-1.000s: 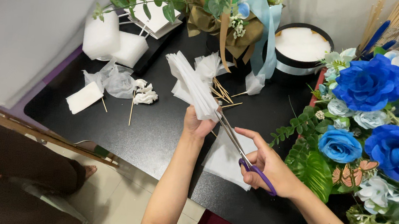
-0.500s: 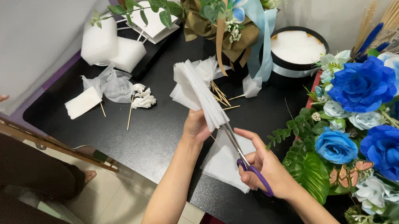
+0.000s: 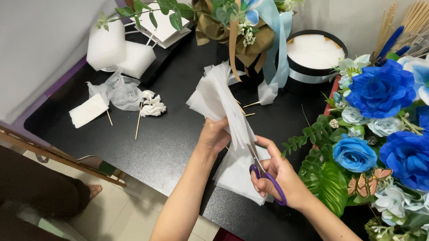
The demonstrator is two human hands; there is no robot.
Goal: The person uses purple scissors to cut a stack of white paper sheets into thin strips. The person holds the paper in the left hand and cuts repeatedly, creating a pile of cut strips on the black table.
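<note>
My left hand (image 3: 214,136) grips the lower end of a stack of white tissue sheets (image 3: 216,98), held up over the black table (image 3: 170,142). My right hand (image 3: 278,176) holds purple-handled scissors (image 3: 264,172), fingers through the loops. The blades point up-left into the bottom edge of the sheets, right beside my left hand. More white sheets (image 3: 238,175) lie flat on the table under my right hand.
A big arrangement of blue roses (image 3: 385,92) fills the right side. A ribboned bouquet (image 3: 234,23) and a round black box (image 3: 312,54) stand at the back. White foam blocks (image 3: 118,53), small white flowers (image 3: 152,105) on sticks and crumpled plastic (image 3: 117,91) lie left. Another person's leg (image 3: 24,186) is lower left.
The stack of white sheets has tipped and spread a little in my left hand. The scissors stay at its lower edge. A hand at the far left has gone from view.
</note>
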